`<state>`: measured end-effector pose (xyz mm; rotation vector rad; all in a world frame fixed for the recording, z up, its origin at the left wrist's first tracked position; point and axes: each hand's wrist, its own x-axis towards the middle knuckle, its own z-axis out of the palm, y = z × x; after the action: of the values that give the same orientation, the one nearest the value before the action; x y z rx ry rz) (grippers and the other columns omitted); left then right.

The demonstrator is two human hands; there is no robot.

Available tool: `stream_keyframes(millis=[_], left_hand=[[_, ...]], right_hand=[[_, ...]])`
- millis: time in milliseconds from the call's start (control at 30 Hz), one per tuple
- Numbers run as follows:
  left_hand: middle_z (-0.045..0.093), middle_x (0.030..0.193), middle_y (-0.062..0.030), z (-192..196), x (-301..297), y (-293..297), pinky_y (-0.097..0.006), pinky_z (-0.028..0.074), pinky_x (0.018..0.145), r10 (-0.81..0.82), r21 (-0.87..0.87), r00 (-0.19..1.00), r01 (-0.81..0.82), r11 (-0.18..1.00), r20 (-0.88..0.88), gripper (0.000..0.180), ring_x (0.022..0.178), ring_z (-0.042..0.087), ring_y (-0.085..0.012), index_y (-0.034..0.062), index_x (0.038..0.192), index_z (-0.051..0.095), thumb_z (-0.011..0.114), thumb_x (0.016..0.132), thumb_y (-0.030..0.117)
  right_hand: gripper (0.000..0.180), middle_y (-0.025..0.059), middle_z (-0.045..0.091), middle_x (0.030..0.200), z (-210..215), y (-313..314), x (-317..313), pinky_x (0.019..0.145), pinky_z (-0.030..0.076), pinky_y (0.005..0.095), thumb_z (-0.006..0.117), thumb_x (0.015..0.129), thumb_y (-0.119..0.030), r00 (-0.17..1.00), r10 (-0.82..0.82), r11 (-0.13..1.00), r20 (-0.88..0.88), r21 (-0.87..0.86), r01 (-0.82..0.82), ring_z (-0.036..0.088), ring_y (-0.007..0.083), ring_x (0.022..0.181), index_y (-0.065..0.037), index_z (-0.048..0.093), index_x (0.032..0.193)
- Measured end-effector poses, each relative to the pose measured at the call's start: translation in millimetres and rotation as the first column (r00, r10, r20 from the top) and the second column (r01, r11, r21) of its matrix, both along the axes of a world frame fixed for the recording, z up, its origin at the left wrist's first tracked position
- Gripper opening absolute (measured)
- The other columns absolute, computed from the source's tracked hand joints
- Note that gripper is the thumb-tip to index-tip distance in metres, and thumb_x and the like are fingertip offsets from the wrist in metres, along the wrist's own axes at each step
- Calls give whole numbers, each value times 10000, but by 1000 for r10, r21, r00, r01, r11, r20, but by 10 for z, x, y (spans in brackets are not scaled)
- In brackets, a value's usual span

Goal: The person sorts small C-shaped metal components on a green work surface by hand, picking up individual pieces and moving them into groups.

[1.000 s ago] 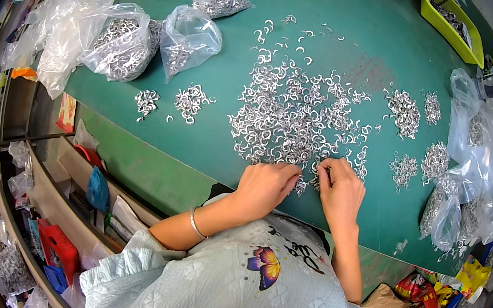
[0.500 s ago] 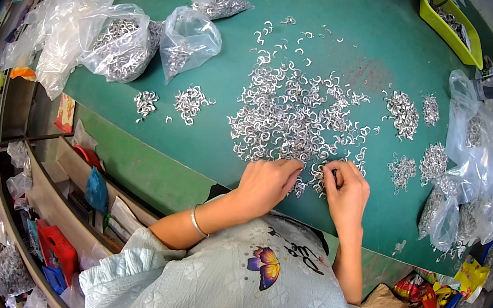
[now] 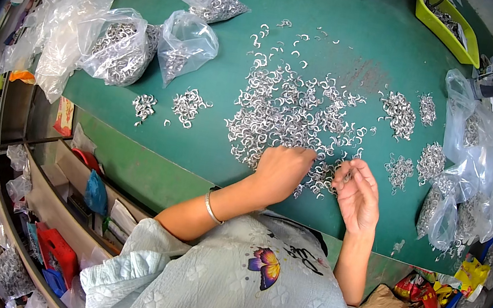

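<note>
Clear bags (image 3: pixel 122 52) at the left of the green counter (image 3: pixel 222 80) keep curved metal pieces contained. Right of them, two small heaps (image 3: pixel 188 107) sit apart from the main pile, presumably so they don't mix. The main pile (image 3: pixel 285 106) spreads mid-counter, within reach of both hands. The left hand (image 3: pixel 285 174) curls at its near edge, fingertips turned down and away; whether it grips a piece I can't tell. The right hand (image 3: pixel 360 196) is half turned up, fingers loosely bent; its grip is unclear too. Farther right, separate heaps (image 3: pixel 399 115) lie beside filled bags (image 3: pixel 477 169).
</note>
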<state>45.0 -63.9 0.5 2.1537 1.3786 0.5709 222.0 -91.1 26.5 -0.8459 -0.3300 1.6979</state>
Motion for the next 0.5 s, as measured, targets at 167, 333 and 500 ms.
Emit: stream_keyframes(millis=[167,333,500], left_hand=[[648,710,-81,19,18,39,-391,470,477,-13,-9,999,12,1000,-46,71,564,611,-290,105,870,621,623,808,141],[626,650,-83,36,9,25,-386,449,457,32,-7,999,-32,999,11,74,533,596,-286,107,864,617,631,809,155],[483,504,-24,228,-97,-3,-304,353,419,144,-186,962,-101,977,232,76,410,453,-156,77,856,618,660,797,101]], right_hand=[[110,-21,445,673,-43,-1,22,523,327,212,604,861,-36,961,29,1000,274,-15,-25,401,59,589,13,595,959],[126,-57,381,653,-87,41,-129,498,276,186,662,804,19,503,35,988,864,46,-148,358,6,574,6,643,928],[165,82,434,650,-61,109,-232,497,365,343,675,768,-43,-89,-186,927,978,145,-347,408,232,508,-71,667,931]])
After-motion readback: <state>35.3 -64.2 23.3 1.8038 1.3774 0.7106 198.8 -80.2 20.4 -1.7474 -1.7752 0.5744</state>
